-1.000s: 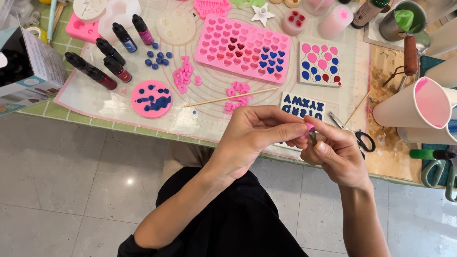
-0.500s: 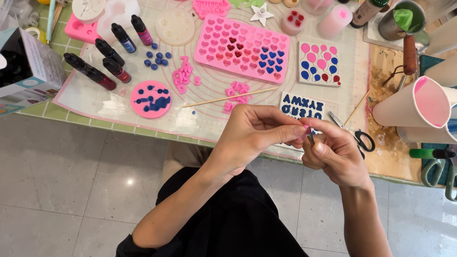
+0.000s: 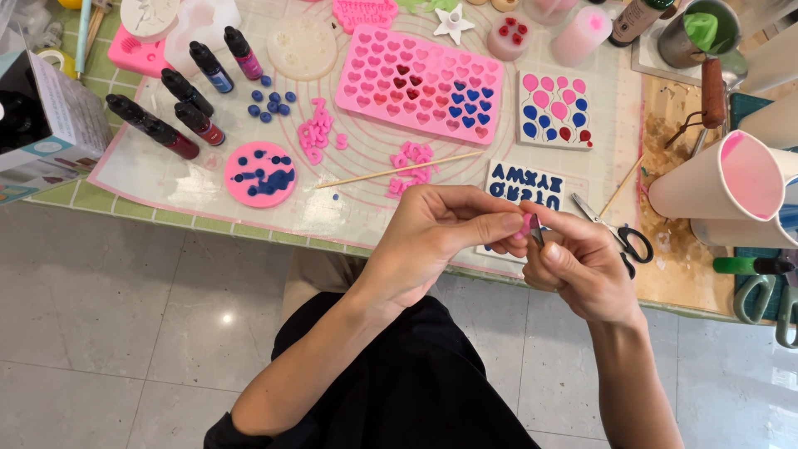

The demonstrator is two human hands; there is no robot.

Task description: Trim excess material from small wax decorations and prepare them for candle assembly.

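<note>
the left hand [image 3: 436, 229] pinches a tiny pink piece [image 3: 525, 223] between thumb and fingertips, closed tight on it. the piece is too small to tell which way it points or where its long axis runs. the right hand [image 3: 582, 266] meets it from the other side, fingers closed on a thin dark metal tool [image 3: 536, 234] whose tip sits right against the pink piece; the tool leans up and a little toward the left hand. both hands hover over the near edge of the white letter mould [image 3: 525, 185], which they partly hide.

taking that letter mould as the landmark: the black-handled scissors [image 3: 619, 235] lie just beside it toward the right hand, a wooden stick [image 3: 399, 169] lies on its other side, running long across the mat, with loose pink letters [image 3: 413, 158] around it. beyond the mould is the balloon mould [image 3: 555, 109], and next to that the big pink heart mould [image 3: 420, 83]. farther along past the stick sit a round pink dish with blue blobs [image 3: 260, 173] and dark dye bottles [image 3: 154, 125]. well off past the scissors stands a pink-lined cup [image 3: 731, 183]. nothing stands between the hands and the mould.

against the earlier frames, the hands stay in the same spot with the same pinch; only the fingers have shifted slightly.
</note>
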